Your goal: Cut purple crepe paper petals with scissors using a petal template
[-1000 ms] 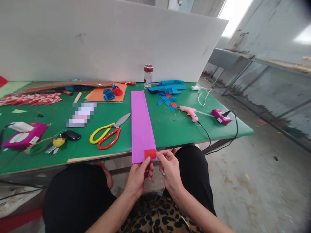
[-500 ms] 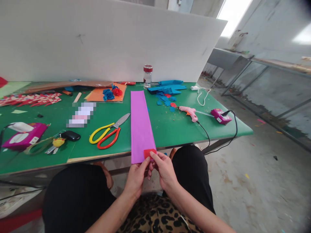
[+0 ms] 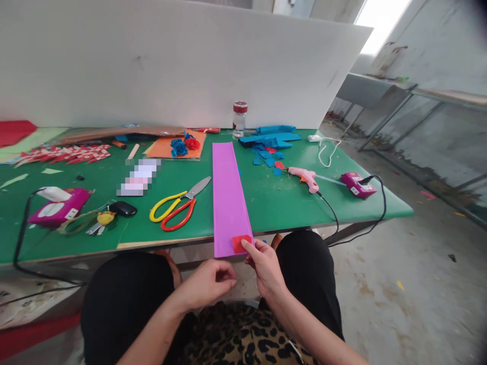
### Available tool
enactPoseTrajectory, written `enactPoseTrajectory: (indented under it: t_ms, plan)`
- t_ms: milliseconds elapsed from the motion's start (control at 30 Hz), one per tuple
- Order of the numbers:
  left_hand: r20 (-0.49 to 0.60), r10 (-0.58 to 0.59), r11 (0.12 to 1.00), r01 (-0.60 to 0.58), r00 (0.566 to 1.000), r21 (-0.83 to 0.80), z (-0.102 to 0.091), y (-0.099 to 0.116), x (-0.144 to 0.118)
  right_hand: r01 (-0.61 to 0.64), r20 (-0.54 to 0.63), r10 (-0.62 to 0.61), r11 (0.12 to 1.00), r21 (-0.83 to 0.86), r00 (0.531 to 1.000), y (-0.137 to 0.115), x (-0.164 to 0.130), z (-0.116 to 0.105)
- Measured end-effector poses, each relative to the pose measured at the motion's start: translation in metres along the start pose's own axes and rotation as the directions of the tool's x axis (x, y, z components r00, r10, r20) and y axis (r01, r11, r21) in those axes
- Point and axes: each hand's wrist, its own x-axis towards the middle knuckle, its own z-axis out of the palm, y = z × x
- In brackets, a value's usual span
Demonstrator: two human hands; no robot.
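Note:
My right hand [image 3: 265, 263] pinches a small red paper piece [image 3: 239, 244] between thumb and fingers. The piece lies over the near end of a long purple paper strip [image 3: 230, 197], which stretches up the table and overhangs its front edge. Below that end, my left hand [image 3: 213, 280] is apart from both papers, its fingers loosely curled with a gap to the thumb and nothing visible in them. Scissors [image 3: 178, 208] with one yellow and one red handle lie left of the strip. To its right rests a pink glue gun [image 3: 304, 177].
Cut blue paper pieces [image 3: 269, 162], a jar with a red lid [image 3: 239, 120] and blue and red paper flowers [image 3: 185, 144] are at the back. Keys [image 3: 105, 219] and a purple power block [image 3: 63, 208] lie left. Another purple block [image 3: 358, 185] with a cord stands right.
My left hand has let go of the red paper piece and moved down and left. My right hand still holds the piece. The whole view has shifted slightly.

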Motion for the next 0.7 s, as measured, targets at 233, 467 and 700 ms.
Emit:
enactPoseTrajectory:
  t_ms: [233,467,700]
  plan:
    - [-0.142,0.3,0.84,-0.19,0.943,0.509,-0.044,0.057,-0.001,0.004,0.026,-0.003,1.0,-0.025,1.0,0.001,0.002,-0.003]
    - [-0.105,0.38,0.476,-0.097,0.919,0.874,-0.029,0.073,0.044,0.033,0.051,-0.032,0.999,-0.015,0.998,-0.005,-0.001,0.0]
    - [-0.06,0.283,0.462,-0.081,0.957,0.883,-0.023,0.078,0.044,0.033,0.086,-0.035,0.999,0.024,0.996,-0.003,0.002,-0.002]
